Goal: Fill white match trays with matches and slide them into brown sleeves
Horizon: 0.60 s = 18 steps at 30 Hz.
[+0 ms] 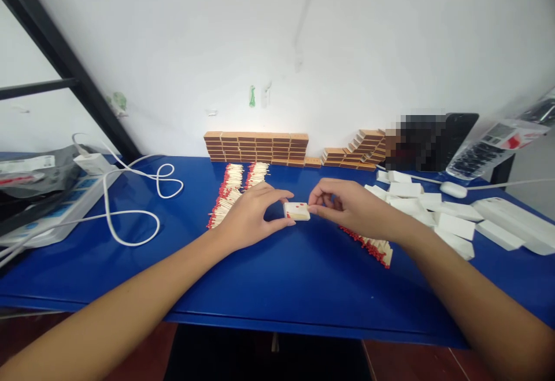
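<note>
A small white matchbox tray [296, 215] is held above the blue table, with a few red match heads showing in it. My left hand [254, 210] grips its left end between thumb and fingers. My right hand [347, 203] is closed in a pinch, its fingertips touching the tray's right end; what lies between them is too small to make out. Matches with red heads [224, 203] lie in rows beside and behind my left hand, partly hidden by it. More matches [375, 248] lie in a slanted row below my right wrist.
Brown-sided matchboxes [255, 148] stand stacked along the wall, with a stepped stack [366, 148] to the right. White trays [433, 210] are piled at the right, near a phone [462, 138] and a plastic package [481, 147]. A power strip [82, 196] and white cables [110, 225] lie at the left.
</note>
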Available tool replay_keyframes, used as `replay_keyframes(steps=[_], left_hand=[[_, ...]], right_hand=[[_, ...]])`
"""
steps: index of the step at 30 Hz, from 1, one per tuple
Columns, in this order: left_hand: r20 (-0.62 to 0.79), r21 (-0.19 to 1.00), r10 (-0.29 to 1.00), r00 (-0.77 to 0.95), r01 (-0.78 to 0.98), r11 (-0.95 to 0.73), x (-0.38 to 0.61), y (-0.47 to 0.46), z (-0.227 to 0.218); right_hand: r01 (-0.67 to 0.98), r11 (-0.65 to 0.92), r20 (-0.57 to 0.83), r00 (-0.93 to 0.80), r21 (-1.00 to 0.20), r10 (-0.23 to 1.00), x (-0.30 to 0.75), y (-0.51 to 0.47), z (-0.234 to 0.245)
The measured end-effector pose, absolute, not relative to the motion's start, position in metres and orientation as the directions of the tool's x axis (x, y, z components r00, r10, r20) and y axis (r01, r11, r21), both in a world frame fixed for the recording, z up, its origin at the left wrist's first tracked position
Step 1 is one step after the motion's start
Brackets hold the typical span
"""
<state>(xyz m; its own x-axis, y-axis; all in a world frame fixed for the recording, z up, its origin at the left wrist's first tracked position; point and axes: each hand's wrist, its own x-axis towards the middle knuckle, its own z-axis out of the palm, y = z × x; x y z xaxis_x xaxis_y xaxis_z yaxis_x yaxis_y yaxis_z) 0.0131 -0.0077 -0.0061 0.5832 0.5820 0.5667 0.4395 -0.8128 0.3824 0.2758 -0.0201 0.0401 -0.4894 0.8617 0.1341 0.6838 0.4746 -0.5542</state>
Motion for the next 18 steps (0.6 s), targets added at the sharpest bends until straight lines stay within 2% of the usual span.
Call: replay_keyframes(steps=[4,7,15,18], left_hand=[[0.583,0.381,0.568,0.581,0.422,-0.823,0.015,-0.009,-0.005],[0.576,0.384,0.574,0.583,0.427,-0.819,0.014,-0.009,-0.005],[0.549,0.398,0.603,0.579,0.453,-0.798,0.008,-0.007,-0.005],[0.538,0.401,0.61,0.582,0.459,-0.792,0.008,-0.007,-0.004]], right_hand=[[0.655,0.561,0.233,-0.522,-0.506,0.821,0.263,-0.021,0.025],[0.667,0.575,0.237,-0.532,-0.473,0.813,0.265,-0.019,0.024],[0.83,0.389,0.086,-0.388,-0.4,0.917,0.311,-0.001,0.048],[0.839,0.329,-0.063,-0.392,-0.435,0.918,0.321,0.001,0.05]])
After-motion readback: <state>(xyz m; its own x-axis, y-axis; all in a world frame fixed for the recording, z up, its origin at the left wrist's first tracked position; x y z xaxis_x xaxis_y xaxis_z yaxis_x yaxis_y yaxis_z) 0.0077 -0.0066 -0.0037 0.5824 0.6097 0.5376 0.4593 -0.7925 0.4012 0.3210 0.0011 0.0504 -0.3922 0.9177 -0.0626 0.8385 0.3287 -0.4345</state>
